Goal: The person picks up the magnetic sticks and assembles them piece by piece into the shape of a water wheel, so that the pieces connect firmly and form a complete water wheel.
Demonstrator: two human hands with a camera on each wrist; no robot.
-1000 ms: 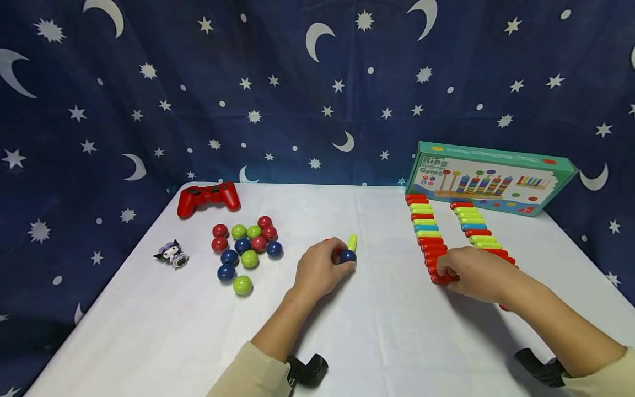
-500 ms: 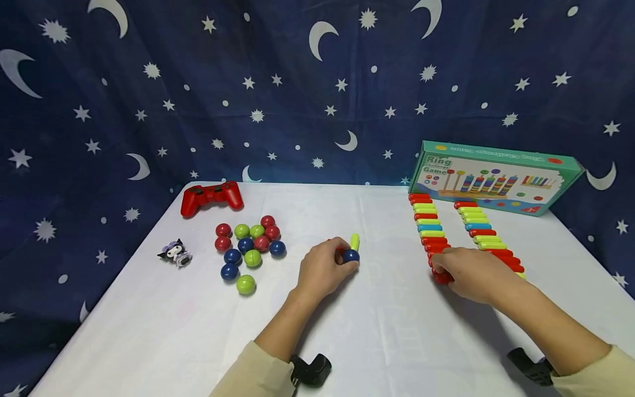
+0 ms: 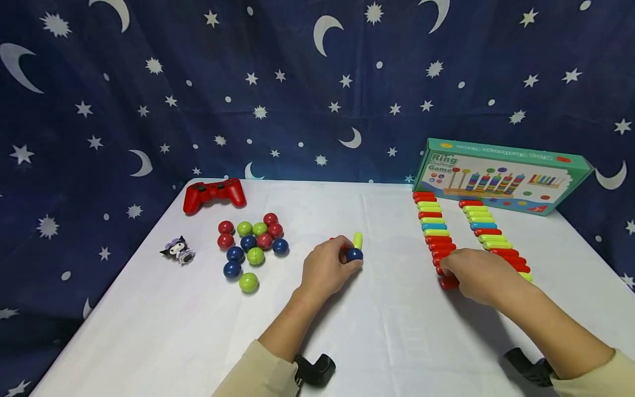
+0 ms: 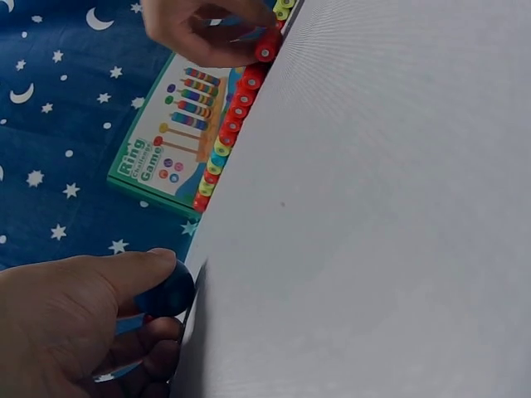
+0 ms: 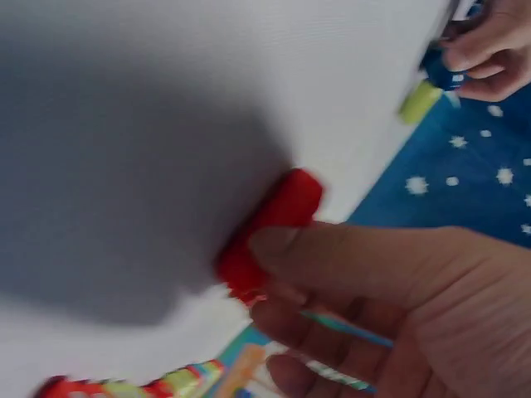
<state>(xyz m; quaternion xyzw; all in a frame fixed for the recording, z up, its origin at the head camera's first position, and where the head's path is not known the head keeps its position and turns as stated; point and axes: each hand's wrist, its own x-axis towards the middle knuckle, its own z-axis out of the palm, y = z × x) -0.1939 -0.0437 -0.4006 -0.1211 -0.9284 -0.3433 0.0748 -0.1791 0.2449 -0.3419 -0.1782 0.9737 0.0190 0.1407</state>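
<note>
In the head view my left hand [image 3: 327,270] rests at the middle of the table, its thumb and fingers gripping a dark blue ball [image 3: 354,255]. Just beyond that ball a lime green stick [image 3: 358,240] points away, and a bit of red shows behind the knuckles. Over at the right, my right hand [image 3: 478,273] pinches a short red stick [image 3: 448,283] at the near end of a row of red, lime and blue sticks [image 3: 436,240]. The right wrist view has this red stick [image 5: 286,203] between thumb and fingers, close to the white cloth.
A second row of coloured sticks [image 3: 488,231] runs partly under the right forearm. Behind both rows leans a green game box [image 3: 503,176]. Farther left are several red, green and blue balls [image 3: 255,256], a red game controller [image 3: 215,195] and a small figurine [image 3: 177,251].
The right hand has drawn the red stick slightly toward the near side, leaving a small gap to the row. The left hand keeps its grip on the ball. The head view has shifted a little.
</note>
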